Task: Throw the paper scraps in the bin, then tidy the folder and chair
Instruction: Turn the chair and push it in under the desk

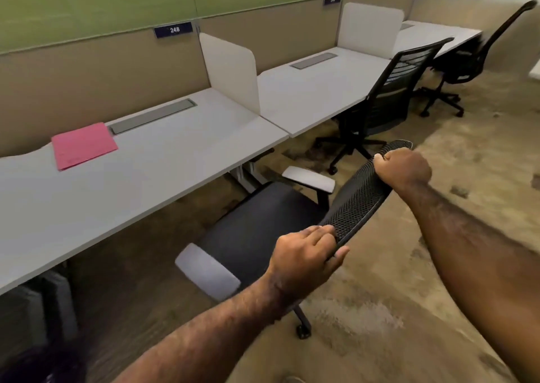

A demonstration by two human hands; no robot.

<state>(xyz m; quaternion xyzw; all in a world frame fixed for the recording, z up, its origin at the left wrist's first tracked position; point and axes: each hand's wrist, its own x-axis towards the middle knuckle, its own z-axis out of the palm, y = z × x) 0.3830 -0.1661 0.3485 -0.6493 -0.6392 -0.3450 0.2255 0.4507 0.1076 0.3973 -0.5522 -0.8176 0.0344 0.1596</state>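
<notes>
Black mesh forms the curved backrest of the office chair (359,195) that stands just off the front edge of the long pale grey desk (163,172). Both bare hands grip the top rim of that backrest. The left hand (306,257) is clenched on the nearer end, fingers (321,233) curled over the mesh and thumb underneath the rim. The right hand (403,168) is closed in a fist around the farther end, close to the rounded tip of the rim. The chair's dark padded seat (257,230) faces the desk, with a white armrest pad on each side of it, and one caster shows on the mottled brown floor (380,324) below the left forearm.

A pink paper folder (84,146) lies flat and closed on the desk, toward the back left, just beside a grey cable flap set into the surface. A white divider panel (230,73) stands upright at the right end of this desk section, and a dark blue sign (174,29) reading 248 sits on the beige partition behind. A second black mesh-backed chair (394,90) is drawn up to the next desk, well apart from the gripped one.
</notes>
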